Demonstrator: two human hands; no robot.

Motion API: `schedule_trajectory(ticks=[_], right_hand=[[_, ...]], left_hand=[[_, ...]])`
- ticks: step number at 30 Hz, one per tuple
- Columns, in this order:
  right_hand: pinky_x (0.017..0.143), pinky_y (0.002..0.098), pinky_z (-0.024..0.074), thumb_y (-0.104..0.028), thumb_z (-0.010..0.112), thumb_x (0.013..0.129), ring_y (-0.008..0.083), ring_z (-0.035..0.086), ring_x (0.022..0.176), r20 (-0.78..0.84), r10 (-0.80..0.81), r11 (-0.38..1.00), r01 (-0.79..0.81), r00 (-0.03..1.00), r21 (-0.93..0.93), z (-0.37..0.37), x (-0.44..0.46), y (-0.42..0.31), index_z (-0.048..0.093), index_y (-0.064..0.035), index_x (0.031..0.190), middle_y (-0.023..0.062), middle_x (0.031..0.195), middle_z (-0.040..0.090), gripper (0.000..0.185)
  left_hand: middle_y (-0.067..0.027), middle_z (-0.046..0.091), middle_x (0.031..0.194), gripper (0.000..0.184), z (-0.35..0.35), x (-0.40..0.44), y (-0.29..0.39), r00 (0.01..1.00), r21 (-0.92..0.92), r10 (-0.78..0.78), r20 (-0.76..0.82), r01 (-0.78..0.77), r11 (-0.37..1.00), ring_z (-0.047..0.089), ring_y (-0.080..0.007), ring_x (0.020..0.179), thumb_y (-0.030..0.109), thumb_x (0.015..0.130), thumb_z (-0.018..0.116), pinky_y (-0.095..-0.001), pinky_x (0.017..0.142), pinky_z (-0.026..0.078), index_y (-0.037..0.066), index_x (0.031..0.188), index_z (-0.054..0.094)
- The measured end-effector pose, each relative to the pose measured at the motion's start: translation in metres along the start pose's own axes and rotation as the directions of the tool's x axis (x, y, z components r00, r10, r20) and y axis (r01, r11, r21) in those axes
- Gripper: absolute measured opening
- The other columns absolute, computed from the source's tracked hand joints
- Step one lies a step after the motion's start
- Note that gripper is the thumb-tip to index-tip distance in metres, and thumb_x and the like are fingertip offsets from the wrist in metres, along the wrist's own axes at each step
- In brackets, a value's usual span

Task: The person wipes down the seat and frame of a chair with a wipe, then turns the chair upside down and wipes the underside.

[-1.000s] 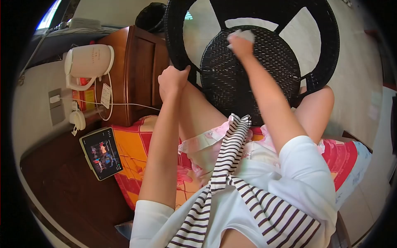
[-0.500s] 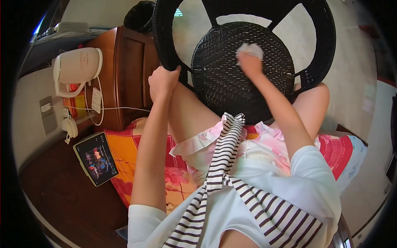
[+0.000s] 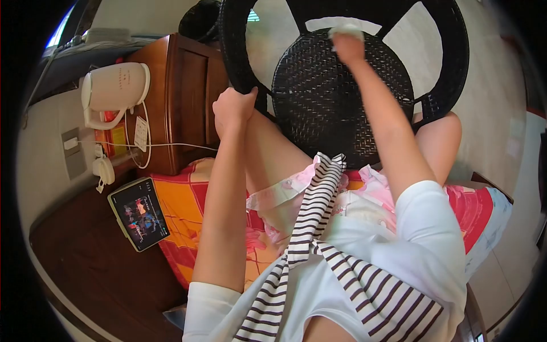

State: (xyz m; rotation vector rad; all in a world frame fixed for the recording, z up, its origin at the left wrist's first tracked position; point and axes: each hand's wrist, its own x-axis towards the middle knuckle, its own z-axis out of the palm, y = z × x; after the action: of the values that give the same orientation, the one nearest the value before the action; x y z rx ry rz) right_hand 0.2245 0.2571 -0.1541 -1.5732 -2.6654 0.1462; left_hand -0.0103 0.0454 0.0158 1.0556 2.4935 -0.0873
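A black woven wicker chair (image 3: 325, 97) with a round seat and a curved outer rim stands in front of my knees. My left hand (image 3: 234, 111) is closed around the chair's rim on the left. Near the far edge of the seat, my right hand (image 3: 348, 49) is closed on a crumpled white cloth (image 3: 345, 31), pressed to the woven surface. The cloth is slightly blurred, and whether it is fabric or paper is hard to tell. Part of the seat is hidden behind my right forearm.
A wooden cabinet (image 3: 196, 97) stands left of the chair, with a white electric kettle (image 3: 118, 85) beside it. A white cord (image 3: 171, 145) runs from a wall socket. A tablet (image 3: 140, 215) with a lit screen leans on the patterned bedding (image 3: 179, 214). A black bag-like shape (image 3: 198, 21) lies behind.
My right hand has moved the cloth away from me, from the upper middle of the seat to its far edge. My left hand keeps its hold on the rim. The view has shifted slightly.
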Motion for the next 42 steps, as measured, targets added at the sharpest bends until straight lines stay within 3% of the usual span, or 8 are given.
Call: schedule_trajectory(ticks=[2, 8, 13, 19, 23, 30, 36, 42], right_hand=[[0.07, 0.0447, 0.0499, -0.025, 0.043, 0.088, 0.0294, 0.065, 0.085, -0.024, 0.198, 0.98, -0.198, 0.98, -0.005, -0.013, -0.003, 0.03, 0.064, -0.0107, 0.092, 0.0118, 0.089, 0.068, 0.026], [0.072, 0.0456, 0.049, -0.023, 0.041, 0.089, 0.0314, 0.065, 0.085, -0.058, 0.258, 0.966, -0.257, 0.964, 0.034, -0.01, -0.002, 0.031, 0.064, -0.0089, 0.093, 0.0138, 0.091, 0.067, 0.028], [0.072, 0.0438, 0.0506, -0.021, 0.044, 0.086, 0.0311, 0.066, 0.08, -0.08, -0.13, 0.982, 0.14, 0.988, 0.13, 0.01, 0.007, -0.04, 0.065, -0.0077, 0.085, 0.0134, 0.085, 0.068, 0.025], [0.057, 0.0407, 0.0509, -0.023, 0.048, 0.086, 0.0264, 0.066, 0.063, -0.104, -0.337, 0.938, 0.343, 0.936, 0.051, 0.017, -0.016, -0.141, 0.062, -0.0062, 0.089, 0.0112, 0.073, 0.067, 0.022], [0.057, 0.0381, 0.0493, -0.025, 0.048, 0.087, 0.0263, 0.064, 0.063, -0.295, -0.559, 0.759, 0.621, 0.775, 0.195, 0.009, -0.047, -0.145, 0.063, -0.0088, 0.077, 0.0095, 0.065, 0.062, 0.024], [0.064, 0.0409, 0.0492, -0.028, 0.05, 0.087, 0.0285, 0.064, 0.066, -0.243, -0.548, 0.816, 0.576, 0.801, 0.058, -0.015, -0.025, -0.136, 0.064, -0.0108, 0.074, 0.0107, 0.069, 0.064, 0.026], [0.059, 0.0423, 0.0492, -0.024, 0.049, 0.085, 0.0281, 0.064, 0.064, -0.208, -0.345, 0.912, 0.379, 0.915, 0.155, 0.005, -0.027, -0.152, 0.064, -0.0084, 0.08, 0.0126, 0.068, 0.064, 0.022], [0.065, 0.0429, 0.0464, -0.02, 0.055, 0.08, 0.0313, 0.061, 0.074, -0.044, -0.433, 0.846, 0.422, 0.9, 0.326, 0.009, -0.093, -0.16, 0.061, -0.0056, 0.076, 0.0146, 0.073, 0.061, 0.016]], left_hand=[[-0.0179, 0.065, 0.1, 0.053, 0.0, 0.003, 0.002, 1.0, 0.007, -0.013, 0.006, 0.013, 1.0, 0.061, -0.0344, 0.097, 0.049, 0.075, 0.062, -0.0401, 0.086, 0.047, 0.003, 0.1, 0.066], [-0.0177, 0.065, 0.1, 0.051, 0.002, 0.004, -0.001, 1.0, -0.037, -0.01, -0.003, 0.01, 0.999, 0.061, -0.0339, 0.098, 0.047, 0.075, 0.062, -0.0394, 0.086, 0.046, 0.003, 0.101, 0.066], [-0.0175, 0.066, 0.1, 0.051, -0.001, 0.001, 0.003, 1.0, -0.016, -0.004, 0.003, 0.004, 1.0, 0.061, -0.0338, 0.098, 0.047, 0.075, 0.062, -0.0392, 0.086, 0.046, 0.003, 0.101, 0.066], [-0.0177, 0.066, 0.099, 0.054, 0.003, 0.004, -0.002, 1.0, -0.018, 0.003, -0.029, -0.004, 1.0, 0.061, -0.0346, 0.097, 0.05, 0.073, 0.063, -0.0395, 0.085, 0.047, 0.004, 0.101, 0.067], [-0.0182, 0.066, 0.099, 0.056, 0.002, 0.002, -0.001, 0.999, -0.007, 0.002, -0.044, -0.002, 1.0, 0.061, -0.0351, 0.096, 0.051, 0.073, 0.063, -0.0399, 0.085, 0.047, 0.003, 0.1, 0.067], [-0.0182, 0.067, 0.091, 0.051, 0.013, 0.007, -0.007, 0.991, 0.013, 0.052, -0.119, -0.051, 0.999, 0.063, -0.035, 0.089, 0.051, 0.072, 0.063, -0.0404, 0.081, 0.047, 0.004, 0.09, 0.069], [-0.0177, 0.067, 0.087, 0.052, 0.013, 0.011, -0.007, 0.992, 0.01, 0.05, -0.114, -0.049, 0.999, 0.063, -0.0349, 0.087, 0.051, 0.07, 0.064, -0.0393, 0.081, 0.047, 0.002, 0.086, 0.069], [-0.0171, 0.068, 0.09, 0.053, 0.012, 0.011, -0.007, 0.996, 0.029, 0.02, -0.086, -0.017, 0.999, 0.063, -0.0339, 0.088, 0.052, 0.07, 0.064, -0.0389, 0.081, 0.047, 0.002, 0.087, 0.069]])
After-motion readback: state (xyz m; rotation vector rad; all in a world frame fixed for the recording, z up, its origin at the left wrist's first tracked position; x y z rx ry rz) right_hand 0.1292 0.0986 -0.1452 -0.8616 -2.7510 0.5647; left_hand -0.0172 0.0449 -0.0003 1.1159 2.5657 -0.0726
